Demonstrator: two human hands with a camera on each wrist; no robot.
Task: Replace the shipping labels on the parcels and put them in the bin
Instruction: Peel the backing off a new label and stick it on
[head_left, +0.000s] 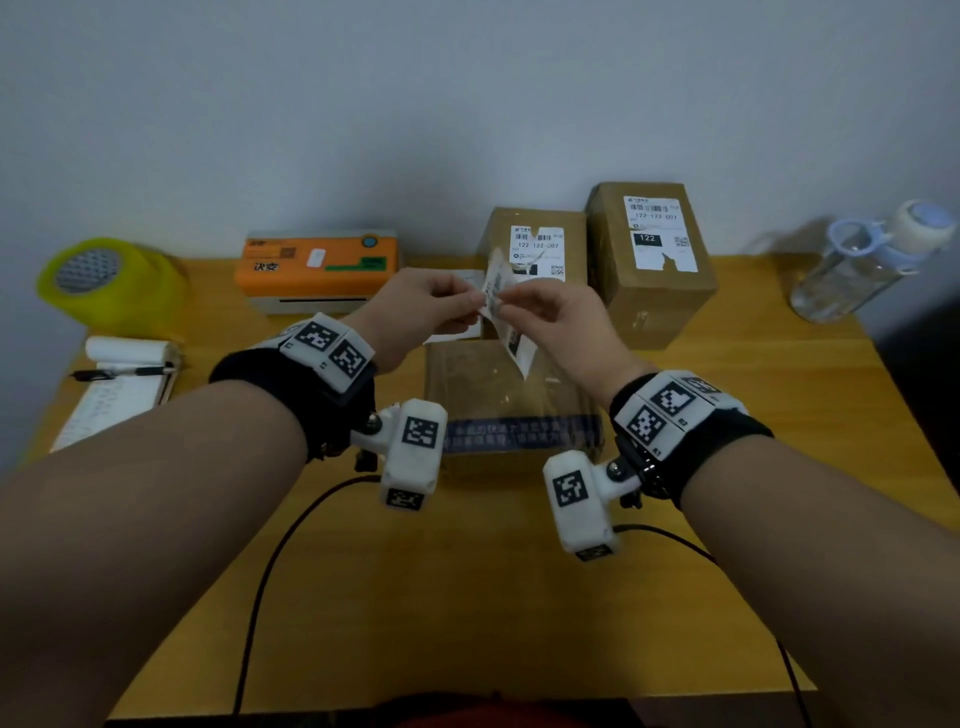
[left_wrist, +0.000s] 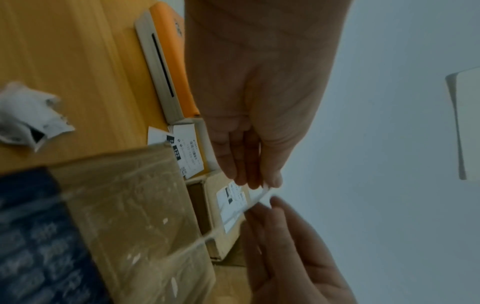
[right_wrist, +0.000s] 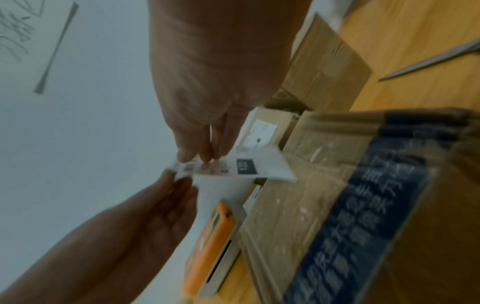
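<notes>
Both forearms are bare, with no sleeves; behind the fingers of the left hand (head_left: 421, 306), a wide black fabric band (head_left: 291, 384) wraps the wrist; on top of it sits a curved white plate (head_left: 327, 345) printed with square black-and-white coded markers; below the wrist a small white box-shaped camera housing (head_left: 413, 452) hangs from a black bracket with a silver screw, carrying coded markers on its faces; a thin black cable (head_left: 270, 571) trails back from it; behind the fingers of the right hand (head_left: 558, 325) sits the same kit: black band (head_left: 727, 441), white marker plate (head_left: 670, 405), white camera housing (head_left: 579, 501), black cable (head_left: 675, 540).
</notes>
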